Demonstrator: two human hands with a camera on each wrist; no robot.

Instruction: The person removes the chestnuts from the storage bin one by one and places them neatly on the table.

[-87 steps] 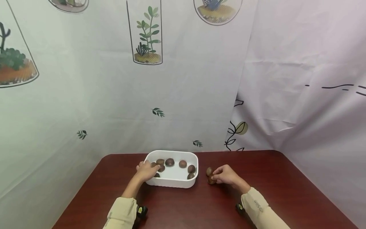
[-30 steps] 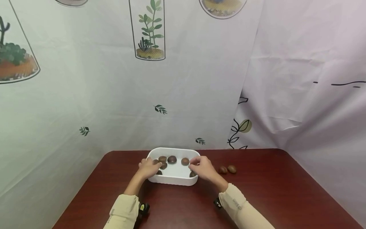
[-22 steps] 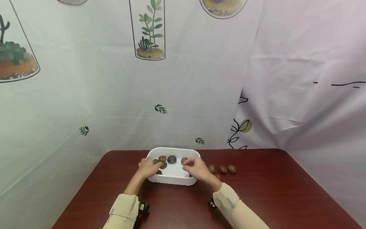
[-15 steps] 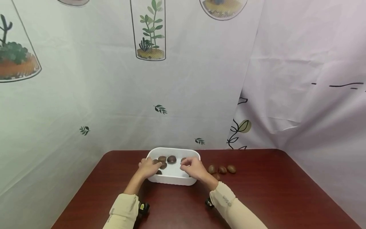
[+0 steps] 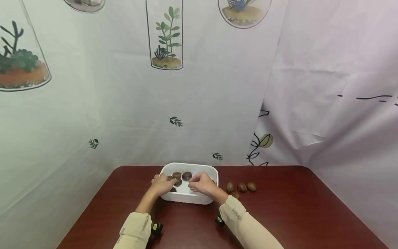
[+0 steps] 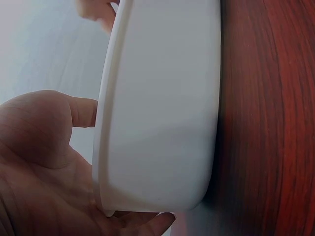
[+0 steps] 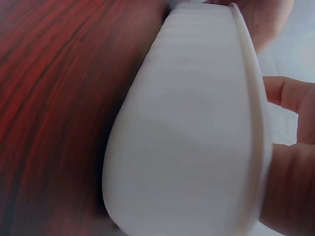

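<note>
Loose chestnuts (image 5: 241, 187) right of white tub (image 5: 186, 197)

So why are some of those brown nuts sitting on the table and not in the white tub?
Four nuts lie loose on the table, right of the white tub. The rest sit inside it, under both hands. Nothing looks spilled or broken.

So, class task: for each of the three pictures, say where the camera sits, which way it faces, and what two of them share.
Head: worn high, facing forward and down at the table; both hands, left hand and right hand, and sleeves show.
Left wrist: low beside the white tub, facing its outer wall; palm and fingers show.
Right wrist: low by the tub's other side; fingers over the rim.
All three share the tub and table.
</note>
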